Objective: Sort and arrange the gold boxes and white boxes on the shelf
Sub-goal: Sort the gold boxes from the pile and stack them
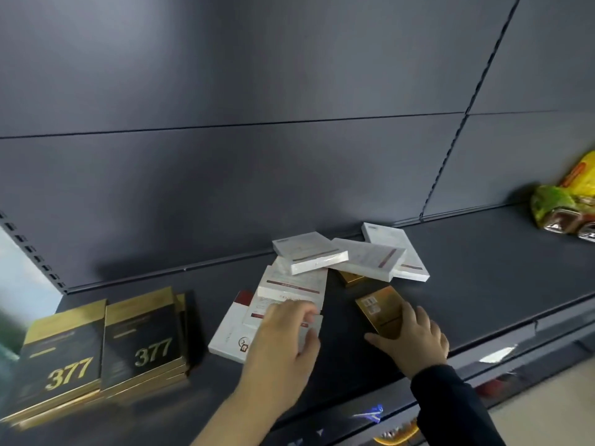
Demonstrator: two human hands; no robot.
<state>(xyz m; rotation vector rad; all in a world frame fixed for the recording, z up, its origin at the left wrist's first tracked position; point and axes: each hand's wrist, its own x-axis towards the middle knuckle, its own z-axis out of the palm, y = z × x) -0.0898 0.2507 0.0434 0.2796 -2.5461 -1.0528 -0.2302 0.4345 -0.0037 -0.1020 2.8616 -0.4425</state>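
Where the grey shelf runs wide, two stacks of gold boxes stand far left of the left grip, whose curled fingers and thumb hold a white box at the near edge of the white heap. Just right of it, the right grip clasps a lone gold box.

Dim, cool light overall; soft shadows pool behind the gold stacks and under the white boxes. There's glare on the shelf front lip, a warm sheen on the gold box in the right hand. Motion smear lower left, left hand fingers blurred on the white boxes. Wide-angle bend curves the slotted upright; snack packets soft at right.
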